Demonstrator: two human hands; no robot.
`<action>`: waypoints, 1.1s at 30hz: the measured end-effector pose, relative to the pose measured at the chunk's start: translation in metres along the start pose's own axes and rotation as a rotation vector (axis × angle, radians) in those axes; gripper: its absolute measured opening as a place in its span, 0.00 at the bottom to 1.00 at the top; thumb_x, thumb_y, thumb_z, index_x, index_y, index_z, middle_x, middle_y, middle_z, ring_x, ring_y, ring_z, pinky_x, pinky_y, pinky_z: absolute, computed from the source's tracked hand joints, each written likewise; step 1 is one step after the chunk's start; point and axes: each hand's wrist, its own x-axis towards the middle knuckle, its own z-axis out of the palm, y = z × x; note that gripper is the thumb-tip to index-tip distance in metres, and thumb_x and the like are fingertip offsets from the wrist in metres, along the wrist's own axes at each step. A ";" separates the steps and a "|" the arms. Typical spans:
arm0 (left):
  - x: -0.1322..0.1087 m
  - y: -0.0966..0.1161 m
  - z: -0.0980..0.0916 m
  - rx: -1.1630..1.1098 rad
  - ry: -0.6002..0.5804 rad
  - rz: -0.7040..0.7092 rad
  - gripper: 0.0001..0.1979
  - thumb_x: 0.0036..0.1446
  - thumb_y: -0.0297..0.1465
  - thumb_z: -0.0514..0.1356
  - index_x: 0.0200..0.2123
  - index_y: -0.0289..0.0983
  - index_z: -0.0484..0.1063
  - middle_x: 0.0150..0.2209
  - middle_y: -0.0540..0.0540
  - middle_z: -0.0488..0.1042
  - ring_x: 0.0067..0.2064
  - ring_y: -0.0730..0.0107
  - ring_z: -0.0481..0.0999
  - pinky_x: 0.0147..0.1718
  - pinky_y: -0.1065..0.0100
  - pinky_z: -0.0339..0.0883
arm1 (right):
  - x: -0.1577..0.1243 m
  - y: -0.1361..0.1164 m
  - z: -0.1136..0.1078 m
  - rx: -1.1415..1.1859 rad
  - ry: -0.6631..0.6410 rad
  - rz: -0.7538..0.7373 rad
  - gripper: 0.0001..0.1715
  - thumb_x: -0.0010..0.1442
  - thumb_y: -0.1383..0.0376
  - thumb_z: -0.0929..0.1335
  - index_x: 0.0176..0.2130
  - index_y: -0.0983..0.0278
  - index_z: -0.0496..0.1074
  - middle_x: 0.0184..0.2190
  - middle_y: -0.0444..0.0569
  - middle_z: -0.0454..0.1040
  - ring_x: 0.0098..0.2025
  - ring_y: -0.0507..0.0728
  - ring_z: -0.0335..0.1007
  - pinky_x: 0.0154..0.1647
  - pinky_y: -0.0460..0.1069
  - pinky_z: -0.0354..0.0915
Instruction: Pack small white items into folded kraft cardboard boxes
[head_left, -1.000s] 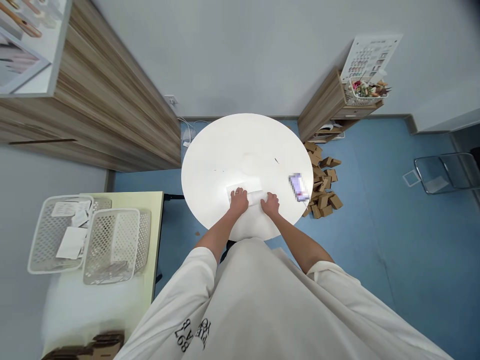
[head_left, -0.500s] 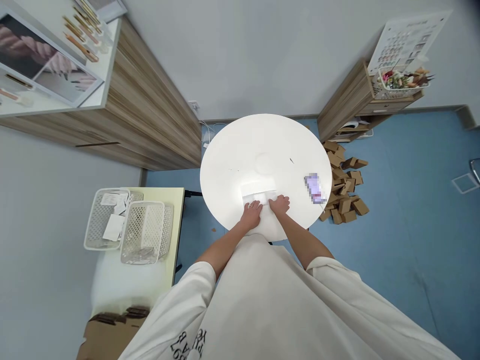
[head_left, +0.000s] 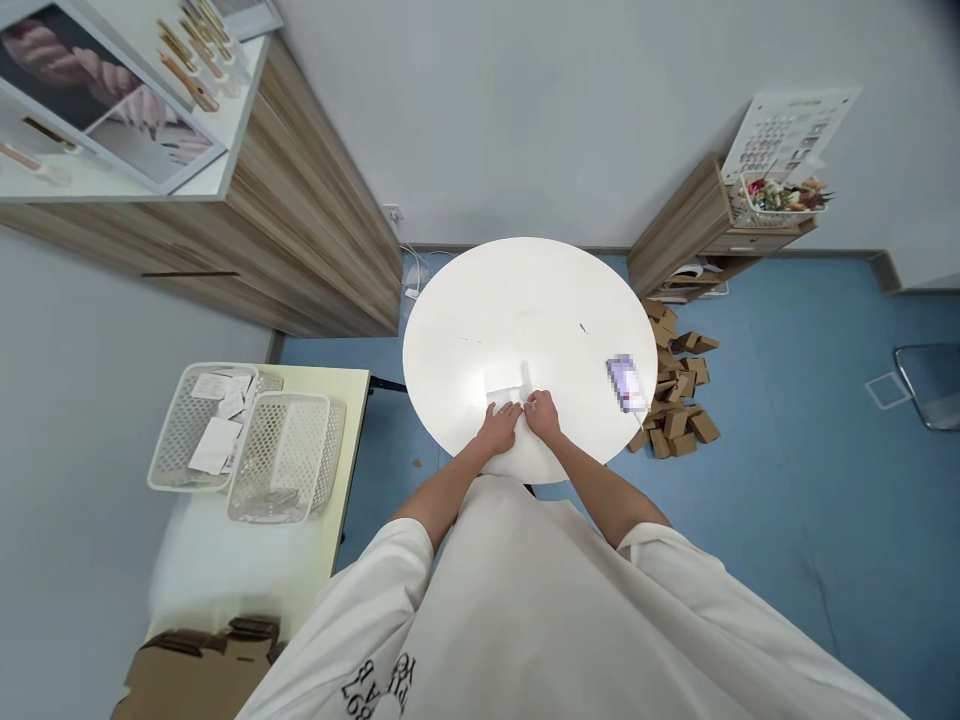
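Note:
A small white folded sheet (head_left: 504,381) lies on the round white table (head_left: 525,300) near its front edge. My left hand (head_left: 500,429) rests on the near edge of the sheet with fingers curled down onto it. Close beside it, my right hand (head_left: 541,416) presses on the sheet's right part, fingers bent. The two hands almost touch. The sheet looks narrower than a moment ago, as if folded over. A phone (head_left: 626,383) lies on the table to the right of my hands.
A pile of small brown cardboard boxes (head_left: 675,380) sits on the blue floor right of the table. Two white mesh baskets (head_left: 247,440) with paper slips stand on a side table at left. Wooden cabinets stand at back left and back right.
My hands have come together over the sheet, and the sheet has gone from a wide strip to a narrower piece. The camera has shifted a little.

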 end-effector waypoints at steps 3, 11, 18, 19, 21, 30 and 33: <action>-0.011 -0.005 0.005 -0.055 0.049 0.002 0.36 0.54 0.19 0.52 0.66 0.38 0.55 0.71 0.41 0.52 0.73 0.57 0.46 0.69 0.45 0.32 | 0.001 -0.004 0.002 -0.063 -0.053 -0.053 0.10 0.65 0.63 0.62 0.43 0.62 0.70 0.50 0.52 0.65 0.47 0.56 0.68 0.48 0.50 0.65; -0.018 -0.009 0.013 -0.545 0.421 -0.636 0.26 0.59 0.27 0.56 0.61 0.36 0.57 0.66 0.32 0.57 0.65 0.50 0.63 0.60 0.53 0.60 | 0.011 -0.016 -0.005 -0.386 -0.199 -0.147 0.22 0.68 0.64 0.62 0.60 0.62 0.66 0.52 0.55 0.64 0.47 0.58 0.67 0.47 0.50 0.63; 0.001 -0.018 0.002 -1.061 0.380 -1.066 0.33 0.51 0.35 0.66 0.58 0.36 0.57 0.59 0.34 0.65 0.55 0.53 0.72 0.45 0.63 0.70 | 0.011 -0.024 -0.003 -0.608 -0.267 -0.174 0.32 0.68 0.62 0.63 0.69 0.55 0.55 0.53 0.56 0.61 0.49 0.61 0.63 0.47 0.52 0.60; 0.002 -0.020 0.002 -1.085 0.364 -1.098 0.34 0.51 0.35 0.67 0.58 0.35 0.58 0.57 0.33 0.67 0.55 0.52 0.73 0.43 0.62 0.70 | 0.010 -0.025 -0.003 -0.613 -0.268 -0.164 0.32 0.68 0.62 0.63 0.69 0.55 0.54 0.53 0.56 0.60 0.49 0.61 0.63 0.48 0.52 0.60; 0.006 -0.024 0.003 -1.111 0.326 -1.125 0.31 0.51 0.36 0.67 0.55 0.33 0.61 0.52 0.33 0.71 0.51 0.50 0.75 0.40 0.61 0.70 | 0.010 -0.027 -0.002 -0.614 -0.269 -0.145 0.32 0.68 0.62 0.63 0.69 0.54 0.54 0.54 0.55 0.60 0.50 0.61 0.62 0.48 0.52 0.60; 0.007 -0.037 0.005 -1.046 0.325 -1.027 0.18 0.53 0.35 0.67 0.44 0.38 0.65 0.46 0.40 0.74 0.45 0.57 0.77 0.40 0.62 0.70 | 0.007 -0.025 0.003 -0.499 -0.251 -0.066 0.32 0.66 0.63 0.66 0.66 0.54 0.57 0.52 0.56 0.60 0.48 0.62 0.64 0.46 0.52 0.61; 0.008 -0.034 0.004 -1.014 0.343 -1.006 0.21 0.56 0.36 0.65 0.49 0.39 0.62 0.46 0.41 0.74 0.45 0.59 0.77 0.40 0.62 0.71 | 0.003 -0.023 0.005 -0.470 -0.240 -0.056 0.33 0.65 0.63 0.66 0.66 0.55 0.57 0.51 0.56 0.61 0.48 0.62 0.65 0.45 0.52 0.62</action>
